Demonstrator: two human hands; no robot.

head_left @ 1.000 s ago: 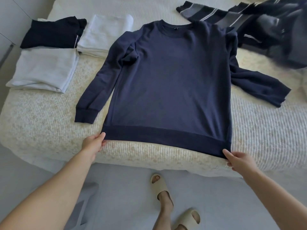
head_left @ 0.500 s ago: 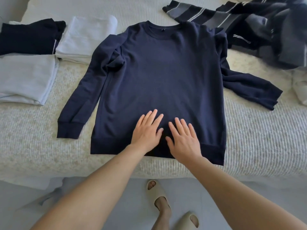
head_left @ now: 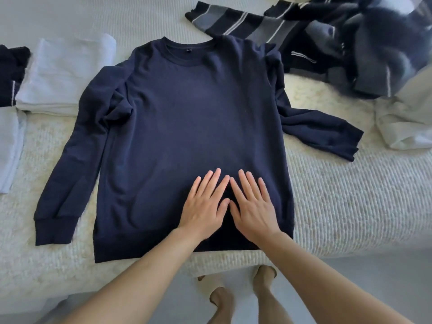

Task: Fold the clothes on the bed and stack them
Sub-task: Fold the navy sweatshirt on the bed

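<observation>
A navy sweatshirt (head_left: 187,118) lies flat, front up, on the cream bed cover (head_left: 339,206), its hem at the near edge. The left sleeve runs down beside the body; the right sleeve angles out to the right. My left hand (head_left: 205,204) and my right hand (head_left: 252,204) rest flat side by side on the lower middle of the sweatshirt, fingers straight and spread, thumbs nearly touching. Folded pieces sit at the left: a white one (head_left: 67,73), a dark one (head_left: 11,76) and a pale one (head_left: 9,146).
A heap of unfolded dark and striped clothes (head_left: 339,43) covers the far right of the bed. A crumpled white garment (head_left: 406,122) lies at the right edge. My feet (head_left: 264,277) stand on the grey floor just below the bed edge.
One second ago both hands pinched the hem corners. They let go and came to the middle, pressing flat. Since half a second ago they slid slightly further up the fabric.
</observation>
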